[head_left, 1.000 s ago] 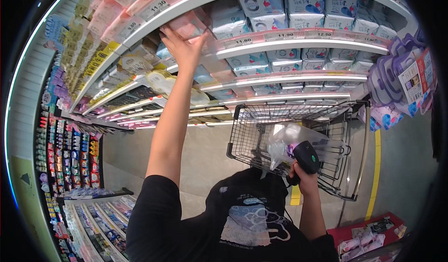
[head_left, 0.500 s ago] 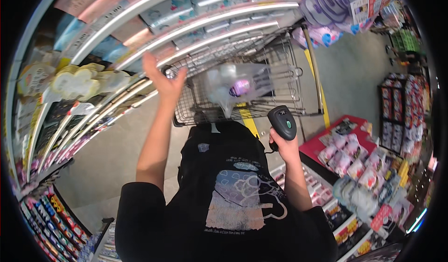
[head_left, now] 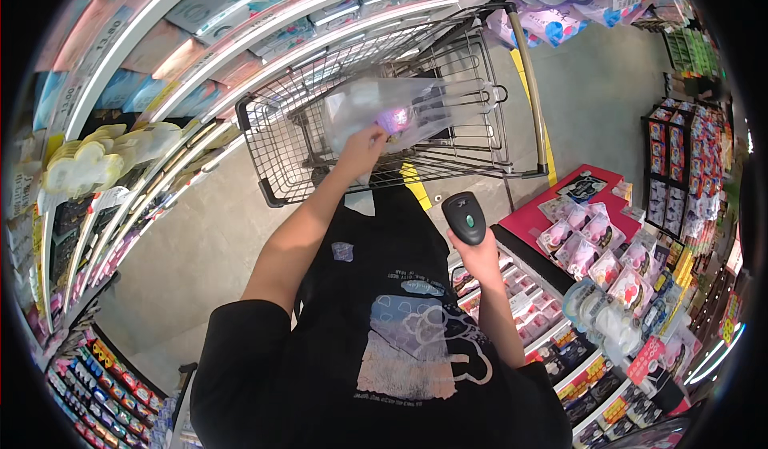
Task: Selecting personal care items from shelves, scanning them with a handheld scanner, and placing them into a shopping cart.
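My left hand (head_left: 362, 150) reaches forward into a black wire shopping cart (head_left: 262, 155). Its fingers are curled on the lower edge of a clear plastic bag (head_left: 424, 105) that lies in the cart's basket. A small purple item (head_left: 394, 119) shows through the bag right beside my fingertips. My right hand (head_left: 482, 262) is held in front of my chest, gripping a black handheld scanner (head_left: 466, 217) with a green light, its head pointing toward the cart.
Store shelves with packaged goods (head_left: 120, 149) run along the left and top. On the right stands a low display of pink and white packs (head_left: 596, 253) with a red top (head_left: 560, 201). A yellow floor line (head_left: 416, 183) passes under the cart.
My view has swung down from the shelf toward the cart. My left hand came down from the high shelf, open in the air, and now rests on the bag in the cart. The scanner stays in my right hand.
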`<state>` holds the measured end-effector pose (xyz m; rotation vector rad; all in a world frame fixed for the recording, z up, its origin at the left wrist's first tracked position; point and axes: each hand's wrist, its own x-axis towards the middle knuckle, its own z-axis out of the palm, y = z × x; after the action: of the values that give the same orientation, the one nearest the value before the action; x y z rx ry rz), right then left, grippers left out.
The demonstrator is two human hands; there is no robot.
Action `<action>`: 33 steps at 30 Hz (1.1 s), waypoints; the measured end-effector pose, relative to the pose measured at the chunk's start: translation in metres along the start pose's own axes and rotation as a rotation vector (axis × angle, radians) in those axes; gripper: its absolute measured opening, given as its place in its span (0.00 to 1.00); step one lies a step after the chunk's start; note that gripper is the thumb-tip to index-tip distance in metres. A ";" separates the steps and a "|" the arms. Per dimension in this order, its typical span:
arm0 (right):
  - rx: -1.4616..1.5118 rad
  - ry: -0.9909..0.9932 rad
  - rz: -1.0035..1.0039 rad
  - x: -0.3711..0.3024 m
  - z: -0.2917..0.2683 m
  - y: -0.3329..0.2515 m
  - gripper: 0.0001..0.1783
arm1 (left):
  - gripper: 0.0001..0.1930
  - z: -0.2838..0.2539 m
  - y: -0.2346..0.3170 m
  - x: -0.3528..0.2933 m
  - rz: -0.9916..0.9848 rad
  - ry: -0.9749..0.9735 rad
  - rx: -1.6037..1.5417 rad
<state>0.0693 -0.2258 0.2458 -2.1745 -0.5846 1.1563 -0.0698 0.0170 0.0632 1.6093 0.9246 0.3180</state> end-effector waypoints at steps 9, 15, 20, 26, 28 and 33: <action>0.049 -0.009 0.157 0.005 -0.060 0.073 0.15 | 0.18 0.083 -0.131 0.094 -0.291 0.177 0.270; 0.051 -0.038 0.305 -0.016 -0.082 0.107 0.17 | 0.30 0.140 -0.215 0.124 -0.356 0.197 -0.045; 0.172 0.063 0.352 -0.011 -0.086 0.127 0.06 | 0.33 0.155 -0.249 0.143 -0.380 0.257 -0.085; 0.112 0.138 0.356 -0.019 -0.099 0.169 0.06 | 0.21 0.129 -0.180 0.149 -0.357 0.429 0.598; 0.107 0.092 0.342 -0.006 -0.101 0.153 0.06 | 0.23 0.084 -0.170 0.141 -0.412 0.671 0.235; 0.098 0.001 0.363 0.015 -0.099 0.132 0.12 | 0.30 -0.004 -0.179 0.157 -0.110 0.167 0.647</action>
<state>0.1742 -0.3419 0.1900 -2.2528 -0.1282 1.3362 -0.0399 0.1294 -0.1441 2.1275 1.3287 0.0724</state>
